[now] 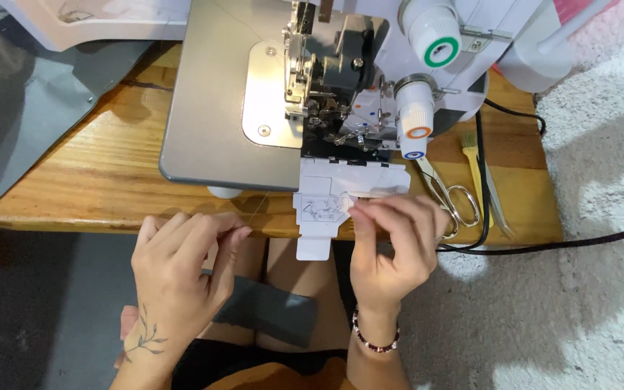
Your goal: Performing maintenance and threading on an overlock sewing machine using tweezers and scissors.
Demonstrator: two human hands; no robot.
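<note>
Thread (258, 209), seemingly pinched taut in the left hand (182, 263) fingers, runs far-right toward the serger (312, 94) on the counter (95, 180), while the right hand (391, 245) fingers grip its open front cover (319, 209), scissors (453, 202) just right.
</note>
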